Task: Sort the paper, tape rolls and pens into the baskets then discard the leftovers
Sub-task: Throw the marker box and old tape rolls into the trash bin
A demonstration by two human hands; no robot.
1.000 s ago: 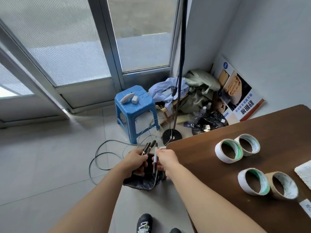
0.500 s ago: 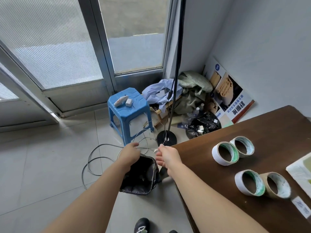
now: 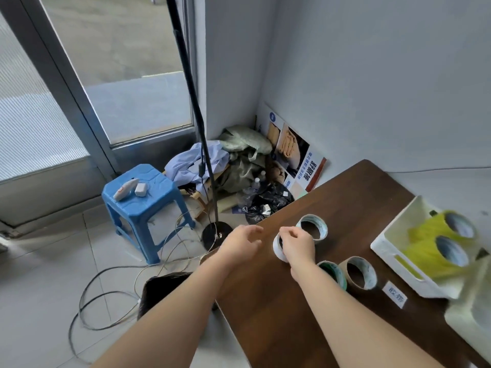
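On the tiled floor at the far left stands a blue plastic stool [image 3: 143, 197] with two small white objects on its seat. Thin cables loop over the floor in front of it. Just beside the corner of the dark brown wooden table [image 3: 279, 314] sits a bin with a black liner [image 3: 159, 290], partly hidden behind the left forearm.

The left hand [image 3: 240, 248] hovers over the table's left corner. Its fingers are loosely curled, slightly apart, and hold nothing.

Next to it, the right hand [image 3: 297, 245] lies over a white tape roll [image 3: 277, 248], with thumb and fingers curled onto the roll's upper rim. Most of the roll is covered by the hand.

Just behind the right hand a second pale tape roll [image 3: 312, 227] stands on the table. Right of the wrist a green-edged tape roll [image 3: 332, 272] and a brown cardboard-coloured tape roll [image 3: 361, 272] touch side by side. A small white paper label [image 3: 395, 297] lies near them. Further right a white plastic basket [image 3: 390, 251] holds two yellow tape rolls [image 3: 435, 251], blurred.
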